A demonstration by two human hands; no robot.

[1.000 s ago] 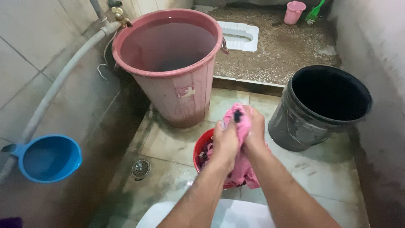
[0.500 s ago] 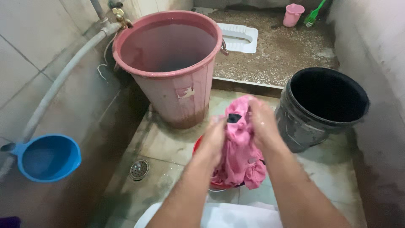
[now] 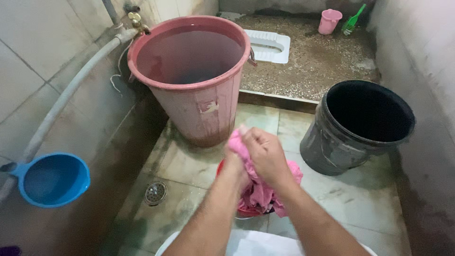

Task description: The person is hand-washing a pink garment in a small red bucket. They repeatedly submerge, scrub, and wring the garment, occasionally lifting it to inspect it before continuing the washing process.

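Both hands close their grip on a wet pink cloth: the right hand is fisted over the top of the bunched fabric, and the left hand, mostly hidden behind it, clutches the same bundle from the left side. The cloth hangs down from the fists into a small red basin on the floor, which holds more of the pink fabric; only the basin's left rim shows past the arms.

Behind the basin, toward the left wall, stands a tall pink bucket filled nearly to the rim with water. A brass tap sits just above its back left edge, with a grey hose running down the wall from there. At the right, a black bucket stands on the floor; its inside is too dark to tell what it holds. A blue dipper at the left edge looks to hold nothing. A round drain lies in the floor between dipper and basin. On the raised step at the back are a small pink mug and a green brush
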